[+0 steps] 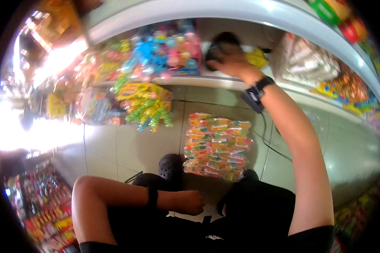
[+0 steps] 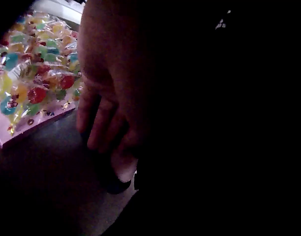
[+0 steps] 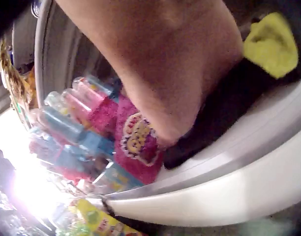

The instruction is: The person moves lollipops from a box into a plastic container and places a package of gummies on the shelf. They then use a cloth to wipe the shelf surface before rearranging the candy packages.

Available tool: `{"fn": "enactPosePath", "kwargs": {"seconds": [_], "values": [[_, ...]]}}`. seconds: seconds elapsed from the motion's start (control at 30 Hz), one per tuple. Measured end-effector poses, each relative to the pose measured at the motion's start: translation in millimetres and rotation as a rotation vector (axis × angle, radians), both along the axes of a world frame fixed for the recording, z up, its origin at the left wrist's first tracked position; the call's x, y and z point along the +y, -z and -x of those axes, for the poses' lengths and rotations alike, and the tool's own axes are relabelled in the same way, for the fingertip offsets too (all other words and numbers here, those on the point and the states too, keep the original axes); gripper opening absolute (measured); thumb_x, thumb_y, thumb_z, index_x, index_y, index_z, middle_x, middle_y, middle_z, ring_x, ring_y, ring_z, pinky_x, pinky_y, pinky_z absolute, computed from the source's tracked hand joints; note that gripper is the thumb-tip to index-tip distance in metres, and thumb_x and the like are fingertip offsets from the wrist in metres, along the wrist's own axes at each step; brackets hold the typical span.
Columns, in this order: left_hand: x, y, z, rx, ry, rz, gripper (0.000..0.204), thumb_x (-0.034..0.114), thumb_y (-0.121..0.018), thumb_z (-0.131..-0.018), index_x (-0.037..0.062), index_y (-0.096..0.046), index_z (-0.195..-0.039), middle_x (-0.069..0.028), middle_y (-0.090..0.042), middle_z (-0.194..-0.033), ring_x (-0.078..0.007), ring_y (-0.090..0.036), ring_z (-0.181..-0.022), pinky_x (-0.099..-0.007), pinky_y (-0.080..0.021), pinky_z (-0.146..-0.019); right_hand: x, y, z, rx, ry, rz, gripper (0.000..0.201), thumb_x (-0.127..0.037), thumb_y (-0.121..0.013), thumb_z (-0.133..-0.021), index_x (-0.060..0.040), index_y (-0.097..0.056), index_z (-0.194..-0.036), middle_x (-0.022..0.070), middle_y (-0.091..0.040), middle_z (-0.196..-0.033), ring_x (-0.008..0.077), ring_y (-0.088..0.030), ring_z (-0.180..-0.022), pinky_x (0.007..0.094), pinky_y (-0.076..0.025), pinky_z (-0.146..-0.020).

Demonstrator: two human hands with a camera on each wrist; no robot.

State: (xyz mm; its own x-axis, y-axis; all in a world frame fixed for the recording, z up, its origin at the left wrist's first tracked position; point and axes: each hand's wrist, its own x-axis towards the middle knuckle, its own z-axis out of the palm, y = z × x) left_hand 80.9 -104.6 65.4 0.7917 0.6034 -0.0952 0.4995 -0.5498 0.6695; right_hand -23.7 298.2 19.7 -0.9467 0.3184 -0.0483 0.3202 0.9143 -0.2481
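My right hand [image 1: 234,61] is on the lower shelf, its fingers on a black cloth [image 3: 217,118] with a yellow part [image 3: 273,44]. The hand is blurred in the head view, and its fingertips are hidden in the right wrist view. The thumb side presses into the cloth beside a pink candy box [image 3: 135,137]. My left hand [image 1: 190,202] hangs idle over my lap, fingers loosely curled and holding nothing. Near it on the floor lies a pink-edged box of wrapped colourful candies [image 2: 40,69].
Bottle-shaped sweets [image 1: 169,50] stand left of the cloth on the shelf [image 1: 223,81]. A yellow box with green sweets [image 1: 150,101] is below them. Bagged white goods [image 1: 310,59] stand on the right. A cable [image 1: 272,145] trails from the right wrist camera.
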Motion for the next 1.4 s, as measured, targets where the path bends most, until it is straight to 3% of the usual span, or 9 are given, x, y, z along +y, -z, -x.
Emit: {"fn": "enactPosePath", "kwargs": {"seconds": [0.13,0.4,0.63,0.73,0.8,1.03,1.2,1.27,1.4], "values": [[14,-3,3,0.008,0.061,0.114,0.011,0.01,-0.063,-0.08,0.0009,-0.061,-0.086,-0.012,-0.059,-0.084,-0.0258,-0.061,-0.081,-0.0378,-0.049,-0.065,-32,-31,-34,-0.122,-0.302,0.065,0.063,-0.061,-0.034,-0.093,-0.0127,-0.058,-0.126,0.0167,-0.033,-0.148,0.0349,-0.028,-0.138,0.0452,-0.019,-0.114],[4,10,45,-0.007,0.135,0.232,0.031,0.013,-0.062,-0.08,0.0022,-0.056,-0.109,-0.0113,-0.058,-0.099,-0.0262,-0.059,-0.088,-0.038,-0.048,-0.067,7,-28,-118,-0.155,0.106,-0.149,0.082,-0.072,-0.031,-0.088,-0.0106,-0.04,-0.142,0.0179,-0.027,-0.151,0.0349,-0.023,-0.14,0.0463,-0.018,-0.114],[31,16,60,-0.398,0.124,0.067,0.034,0.014,-0.06,-0.084,0.0023,-0.054,-0.115,-0.0131,-0.057,-0.102,-0.0277,-0.058,-0.092,-0.0386,-0.049,-0.074,25,-18,-27,-0.277,0.333,0.015,0.102,-0.087,-0.027,-0.074,-0.0208,-0.018,-0.151,0.0194,-0.009,-0.155,0.0416,-0.009,-0.142,0.0536,-0.011,-0.114],[38,0,68,-0.447,0.058,0.11,0.035,0.015,-0.06,-0.085,0.0022,-0.054,-0.116,-0.0144,-0.057,-0.104,-0.0275,-0.058,-0.095,-0.038,-0.048,-0.078,39,-35,20,-0.226,0.307,-0.051,0.082,-0.074,-0.025,-0.086,-0.024,-0.015,-0.151,0.0213,-0.009,-0.155,0.0407,-0.011,-0.142,0.0506,-0.012,-0.115],[31,-5,75,-0.414,0.065,0.149,0.034,0.014,-0.06,-0.083,0.0017,-0.054,-0.115,-0.0135,-0.057,-0.102,-0.0269,-0.057,-0.093,-0.0379,-0.047,-0.078,54,-88,58,-0.52,0.131,-0.019,0.077,-0.063,-0.042,-0.087,-0.0176,-0.027,-0.148,0.017,-0.021,-0.153,0.0374,-0.021,-0.141,0.0488,-0.022,-0.113],[-2,-24,89,-0.242,-0.072,0.256,0.03,0.013,-0.059,-0.079,0.0005,-0.057,-0.106,-0.0116,-0.056,-0.093,-0.0257,-0.057,-0.084,-0.0373,-0.047,-0.073,61,-90,97,-0.488,-0.058,-0.126,0.07,-0.059,-0.037,-0.092,-0.0205,-0.023,-0.149,0.0211,-0.02,-0.152,0.0406,-0.021,-0.139,0.0491,-0.02,-0.114],[10,-22,78,-0.237,-0.009,0.19,0.028,0.013,-0.059,-0.08,0.0009,-0.057,-0.105,-0.0114,-0.057,-0.092,-0.0254,-0.057,-0.084,-0.0365,-0.047,-0.072,29,-28,33,-0.363,-0.201,-0.163,0.066,-0.056,-0.034,-0.095,-0.0225,-0.021,-0.15,0.024,-0.019,-0.152,0.0428,-0.022,-0.139,0.0493,-0.018,-0.114],[23,-19,76,-0.207,0.074,0.196,0.026,0.013,-0.059,-0.082,0.0017,-0.058,-0.104,-0.0112,-0.057,-0.092,-0.0251,-0.057,-0.085,-0.0361,-0.047,-0.072,7,6,-18,-0.065,-0.269,-0.236,0.051,-0.04,-0.04,-0.097,-0.0184,-0.036,-0.143,0.0222,-0.035,-0.145,0.0385,-0.039,-0.131,0.0457,-0.032,-0.108],[45,1,66,-0.152,0.191,0.135,0.025,0.016,-0.06,-0.081,0.0046,-0.057,-0.103,-0.0086,-0.057,-0.099,-0.0227,-0.056,-0.091,-0.033,-0.045,-0.072,-25,-32,-76,0.031,-0.148,-0.012,0.031,-0.021,-0.053,-0.091,-0.0115,-0.056,-0.121,0.0144,-0.061,-0.118,0.0318,-0.06,-0.103,0.0419,-0.049,-0.086]]}}
